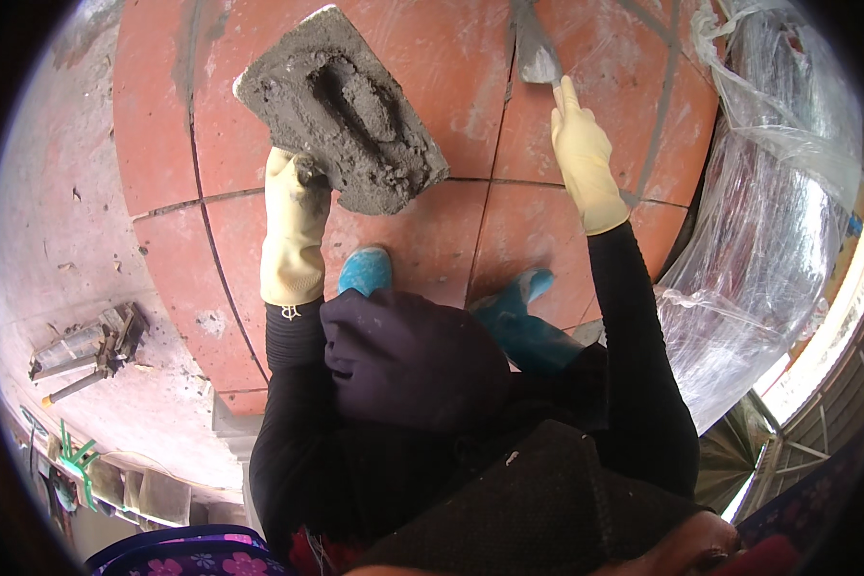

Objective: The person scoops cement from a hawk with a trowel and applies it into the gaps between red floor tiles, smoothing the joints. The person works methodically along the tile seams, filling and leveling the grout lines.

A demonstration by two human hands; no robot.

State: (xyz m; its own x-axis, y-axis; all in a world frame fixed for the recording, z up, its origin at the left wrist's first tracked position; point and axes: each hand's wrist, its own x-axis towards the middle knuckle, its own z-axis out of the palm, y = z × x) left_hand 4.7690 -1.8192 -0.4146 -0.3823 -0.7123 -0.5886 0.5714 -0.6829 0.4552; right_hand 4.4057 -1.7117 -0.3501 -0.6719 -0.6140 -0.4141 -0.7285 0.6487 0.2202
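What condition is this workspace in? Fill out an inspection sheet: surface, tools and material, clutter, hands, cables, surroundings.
Surface: red tiles, smeared in places; some joints grey-filled, others dark gaps.
Tools and material: board heaped with grey mortar-like paste; trowel-like tool.
Clutter: jumbled scrap pile on the pale floor at left.
Hands: left hand, gloved, holds the board; right hand, gloved, holds the trowel-like tool.
Cables: nothing clearly seen.
Surroundings: clear plastic sheeting at right; green object at lower left, unclear.

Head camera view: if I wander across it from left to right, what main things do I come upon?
Small pile of odds and ends → mortar-loaded board → trowel → right gloved hand → clear plastic sheeting.
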